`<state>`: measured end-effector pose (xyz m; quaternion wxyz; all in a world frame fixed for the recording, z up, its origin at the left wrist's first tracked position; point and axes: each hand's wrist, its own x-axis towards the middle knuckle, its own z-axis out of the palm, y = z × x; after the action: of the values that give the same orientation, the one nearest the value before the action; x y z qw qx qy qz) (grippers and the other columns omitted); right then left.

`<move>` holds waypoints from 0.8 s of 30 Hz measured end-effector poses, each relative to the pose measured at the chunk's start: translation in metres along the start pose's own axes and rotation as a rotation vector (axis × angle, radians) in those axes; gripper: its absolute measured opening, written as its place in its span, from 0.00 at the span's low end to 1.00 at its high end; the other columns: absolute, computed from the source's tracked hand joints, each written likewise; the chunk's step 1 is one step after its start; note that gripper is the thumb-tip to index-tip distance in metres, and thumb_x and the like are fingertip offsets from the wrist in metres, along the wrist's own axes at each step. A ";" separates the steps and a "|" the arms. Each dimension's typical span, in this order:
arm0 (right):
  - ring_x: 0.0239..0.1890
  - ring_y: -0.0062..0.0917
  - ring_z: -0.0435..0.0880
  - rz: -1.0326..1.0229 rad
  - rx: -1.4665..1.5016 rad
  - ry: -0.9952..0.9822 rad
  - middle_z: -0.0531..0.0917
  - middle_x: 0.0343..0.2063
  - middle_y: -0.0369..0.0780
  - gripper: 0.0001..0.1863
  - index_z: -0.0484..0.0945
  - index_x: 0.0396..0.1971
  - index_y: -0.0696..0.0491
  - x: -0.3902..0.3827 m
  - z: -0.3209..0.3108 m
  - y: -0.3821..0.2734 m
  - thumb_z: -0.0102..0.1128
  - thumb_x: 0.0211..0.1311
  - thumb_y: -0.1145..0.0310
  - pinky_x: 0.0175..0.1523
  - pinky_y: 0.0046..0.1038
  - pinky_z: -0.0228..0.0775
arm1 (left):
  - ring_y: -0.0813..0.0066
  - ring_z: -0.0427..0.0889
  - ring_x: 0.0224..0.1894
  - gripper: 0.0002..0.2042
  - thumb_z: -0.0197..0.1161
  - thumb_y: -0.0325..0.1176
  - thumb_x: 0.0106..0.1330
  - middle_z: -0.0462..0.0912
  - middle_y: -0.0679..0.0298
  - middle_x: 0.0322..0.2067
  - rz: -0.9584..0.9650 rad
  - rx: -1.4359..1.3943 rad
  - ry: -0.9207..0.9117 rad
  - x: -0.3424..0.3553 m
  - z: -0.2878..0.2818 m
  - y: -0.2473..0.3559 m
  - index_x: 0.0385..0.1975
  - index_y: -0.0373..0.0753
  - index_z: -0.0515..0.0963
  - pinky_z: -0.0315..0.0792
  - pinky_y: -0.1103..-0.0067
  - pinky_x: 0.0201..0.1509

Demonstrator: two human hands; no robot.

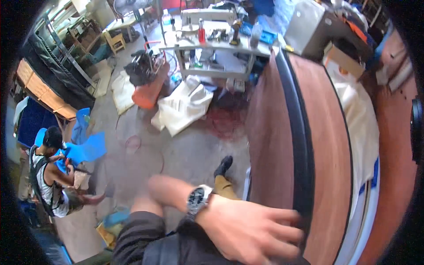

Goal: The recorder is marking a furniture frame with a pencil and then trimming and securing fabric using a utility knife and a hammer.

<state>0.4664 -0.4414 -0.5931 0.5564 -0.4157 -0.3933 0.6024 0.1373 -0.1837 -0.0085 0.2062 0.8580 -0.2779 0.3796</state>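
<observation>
My left hand (254,227) reaches across the lower middle, back upward, with its fingers spread and pointing right. It appears to hold nothing. A metal-banded wristwatch (199,201) sits on that wrist, and the bent forearm comes from a dark sleeve (141,234). The fingertips overlap the edge of a long, curved wood-grain panel (329,168); whether they touch it I cannot tell. Lengthwise along the panel runs a black strip (297,119). Off-white sheeting (360,119) lies along its right side. My right hand is out of view.
At left, a person (51,176) sits beside a blue sheet (90,148), hands on a small red item. Cream sheeting (185,106) and an orange-and-black machine (148,84) lie on the floor ahead. A workbench (216,46) holds bottles and a drill (236,32). A shoe (224,165) shows below.
</observation>
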 end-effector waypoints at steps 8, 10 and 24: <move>0.22 0.22 0.77 0.605 -0.595 0.375 0.81 0.24 0.39 0.11 0.78 0.34 0.58 0.324 0.054 -0.072 0.61 0.53 0.67 0.25 0.28 0.70 | 0.60 0.77 0.46 0.18 0.61 0.39 0.56 0.79 0.53 0.38 -1.767 0.049 -0.088 -0.340 0.025 -0.143 0.44 0.36 0.74 0.71 0.71 0.49; 0.30 0.30 0.81 0.386 -0.978 0.070 0.83 0.29 0.44 0.18 0.77 0.34 0.59 0.456 0.109 -0.140 0.62 0.51 0.59 0.35 0.33 0.73 | 0.62 0.80 0.42 0.18 0.60 0.40 0.58 0.80 0.54 0.39 -2.048 -0.270 0.294 -0.413 0.039 -0.138 0.44 0.35 0.74 0.73 0.72 0.46; 0.44 0.48 0.79 0.109 -0.873 0.344 0.80 0.38 0.55 0.16 0.77 0.41 0.59 1.132 0.205 -0.260 0.49 0.53 0.69 0.46 0.41 0.71 | 0.77 0.77 0.22 0.14 0.59 0.35 0.60 0.81 0.63 0.27 -2.628 -0.502 0.816 -0.553 0.000 -0.202 0.42 0.33 0.76 0.71 0.79 0.22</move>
<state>0.3230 0.7042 -0.3505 0.3544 -0.7245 -0.4895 0.3315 -0.0428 0.1465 -0.4608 0.6183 0.2586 0.7387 0.0717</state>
